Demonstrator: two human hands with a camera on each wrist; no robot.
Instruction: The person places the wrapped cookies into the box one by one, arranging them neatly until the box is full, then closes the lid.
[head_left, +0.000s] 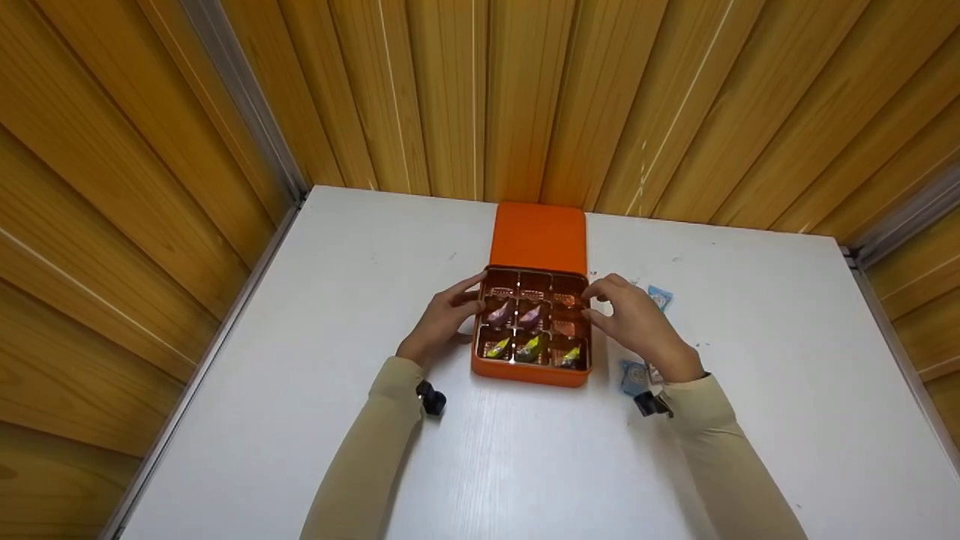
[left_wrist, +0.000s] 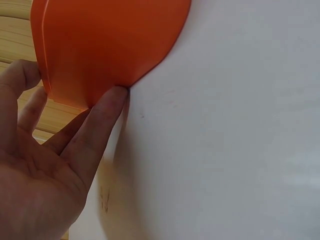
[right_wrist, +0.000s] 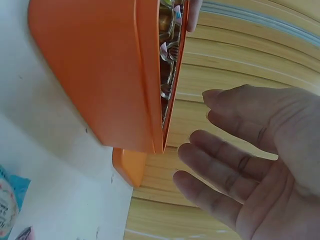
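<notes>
An orange tin [head_left: 529,373] with a divided tray of small compartments lies before me. Two purple foil-wrapped sweets [head_left: 532,315] sit in its middle row. Three yellow-green wrapped sweets [head_left: 532,348] fill the front row. My left hand [head_left: 442,319] grips the tin's left side, thumb at the rim; in the left wrist view its other fingers [left_wrist: 100,125] press the outer wall. Over the right rim hovers my right hand [head_left: 634,315], thumb and fingertips bent loosely toward the right column. In the right wrist view nothing shows between its fingers [right_wrist: 215,160].
Behind the tin lies its orange lid [head_left: 538,236], close to the wooden wall [head_left: 450,97]. To the right, partly hidden by my right arm, are a blue wrapped packet [head_left: 634,377] and another blue packet [head_left: 661,297]. The white table [head_left: 375,247] bears everything.
</notes>
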